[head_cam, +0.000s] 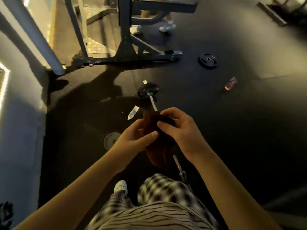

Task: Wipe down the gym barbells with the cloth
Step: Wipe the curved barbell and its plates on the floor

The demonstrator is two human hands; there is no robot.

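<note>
Bar [153, 103]: bright, glossy metal.
My cloth [157, 153]: dark, soft, matt fabric.
Floor [232, 138]: matt black.
Bottle [230, 84], upper right: clear pinkish plastic.

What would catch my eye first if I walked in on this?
Dead centre, the left hand and right hand grip a dark cloth wrapped round a barbell that slants away over the black floor. Beyond it to the right lie a loose weight plate and a pinkish spray bottle; a grey rack frame stands upper left.

The dark floor [232, 130] carries a black weight plate [208, 60], a pink bottle [230, 84], a clear bottle [132, 112] and a pale plate [110, 141].
</note>
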